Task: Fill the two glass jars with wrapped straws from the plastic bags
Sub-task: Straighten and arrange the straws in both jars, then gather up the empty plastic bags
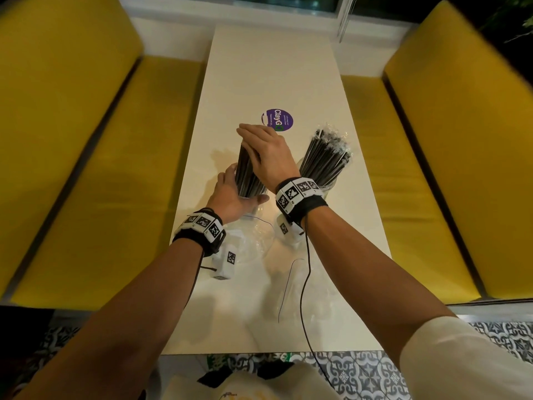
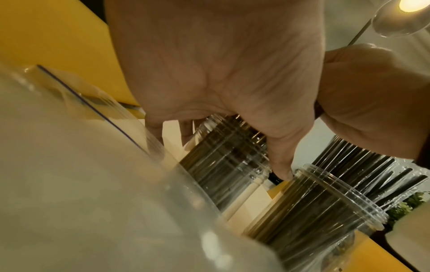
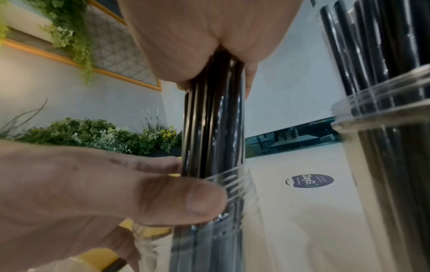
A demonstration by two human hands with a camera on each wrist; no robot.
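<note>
Black wrapped straws (image 1: 247, 171) stand bunched in the left glass jar (image 2: 223, 160) — left hand (image 1: 230, 194) cups the jar, right hand (image 1: 266, 153) grasps the bunch's top.

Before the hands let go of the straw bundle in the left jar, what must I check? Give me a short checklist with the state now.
1. Left hand steadies the left jar: ok, it grips the jar near its mouth.
2. Right hand controls the straw bundle: ok, it grips the upper part.
3. Lower ends inside the left jar: ok.
4. Bundle seated on the jar bottom: cannot tell.
5. Right jar already filled with straws: ok.
6. Empty plastic bags clear of the jars: cannot tell, they lie close to the jars.
</note>
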